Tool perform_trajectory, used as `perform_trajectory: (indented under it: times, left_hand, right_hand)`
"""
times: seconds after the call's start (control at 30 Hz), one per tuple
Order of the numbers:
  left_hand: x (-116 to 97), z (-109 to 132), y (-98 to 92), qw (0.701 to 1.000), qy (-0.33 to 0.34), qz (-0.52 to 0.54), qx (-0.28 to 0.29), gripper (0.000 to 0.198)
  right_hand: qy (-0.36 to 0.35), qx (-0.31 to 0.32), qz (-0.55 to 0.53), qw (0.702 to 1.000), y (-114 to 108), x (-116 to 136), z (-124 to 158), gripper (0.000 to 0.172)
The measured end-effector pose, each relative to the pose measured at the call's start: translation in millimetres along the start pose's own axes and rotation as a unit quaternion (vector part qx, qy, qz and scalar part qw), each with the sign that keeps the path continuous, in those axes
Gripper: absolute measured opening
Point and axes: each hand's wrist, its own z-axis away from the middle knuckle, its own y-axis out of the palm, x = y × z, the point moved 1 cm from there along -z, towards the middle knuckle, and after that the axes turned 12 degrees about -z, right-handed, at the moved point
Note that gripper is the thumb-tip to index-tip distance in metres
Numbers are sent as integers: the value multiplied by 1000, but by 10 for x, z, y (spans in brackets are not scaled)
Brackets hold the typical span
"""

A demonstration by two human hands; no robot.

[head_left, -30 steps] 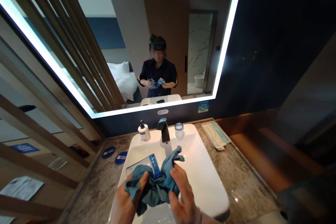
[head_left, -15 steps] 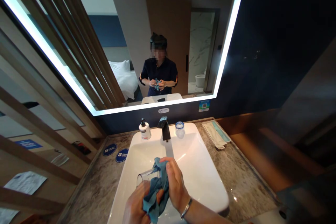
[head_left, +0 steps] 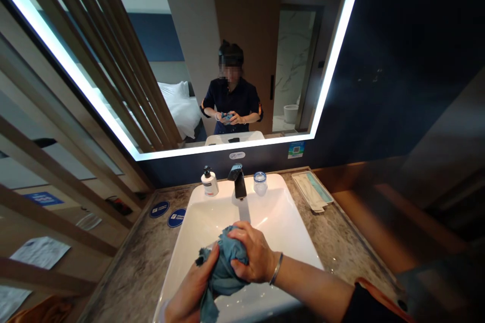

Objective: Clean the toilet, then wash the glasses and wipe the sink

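The left hand [head_left: 191, 282] and right hand [head_left: 252, 253] press together around a bunched, soft blue cloth [head_left: 223, 262], held over the glossy white sink [head_left: 280, 227]. Beyond the cloth, a black faucet [head_left: 238, 184] stands on the sink's far rim, between a white pump bottle [head_left: 209, 183] and a clear, blue-topped cup [head_left: 259, 183].

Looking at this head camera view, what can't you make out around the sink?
Head view:
Anything inside the blue cloth: hidden by the cloth and the right hand.
Left hand: wrist cut off by the bottom edge.
Soap pump bottle: label too small to read.
Round blue sticker: text too small.
Paper sheet, far left: text too small.
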Motion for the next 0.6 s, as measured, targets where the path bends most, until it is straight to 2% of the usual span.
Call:
perform_trajectory:
  times: [0.03, 0.07, 0.13, 0.17, 0.23, 0.27, 0.3, 0.33, 0.37, 0.4, 0.5, 0.53, 0.6]
  left_hand:
    - [-17, 10, 8, 999, -27, 29, 4, 45]
    - [-23, 14, 4, 1000, -24, 9, -2, 44]
    - [10, -1, -41, 988, 63, -139, -34, 37]
    - [51, -18, -77, 962, 131, -233, -50, 33]
    - [165, -63, -156, 880, 275, -384, -45, 22]
    - [226, -87, -191, 841, 338, -421, -32, 21]
    - [279, -108, -219, 814, 384, -436, -23, 23]
    - [318, -125, -235, 804, 407, -433, -19, 25]
    - [340, -137, -237, 817, 398, -417, -18, 25]
    - [345, -144, -223, 848, 359, -388, -24, 23]
    - [268, -120, -113, 955, 180, -227, -61, 33]
    - [222, -102, -66, 979, 118, -149, -67, 36]
    - [118, -61, 16, 998, 19, 2, -61, 45]
  right_hand:
    - [-13, 8, -5, 1000, 3, -22, 26, 49]
    - [8, 0, -20, 1000, 17, -41, 53, 49]
    - [131, -45, -72, 988, 76, -70, 103, 44]
    - [204, -68, -103, 971, 116, -78, 126, 42]
    - [311, -90, -167, 931, 191, -81, 156, 44]
    - [333, -88, -194, 919, 219, -78, 162, 46]
    - [339, -83, -211, 913, 235, -74, 162, 46]
    - [339, -82, -215, 912, 239, -70, 158, 46]
    - [333, -81, -205, 917, 231, -68, 150, 44]
    - [320, -79, -182, 926, 213, -66, 139, 43]
    - [247, -59, -81, 964, 136, -61, 88, 43]
    - [212, -42, -55, 975, 113, -59, 67, 46]
    - [134, 2, -36, 990, 84, -51, 32, 51]
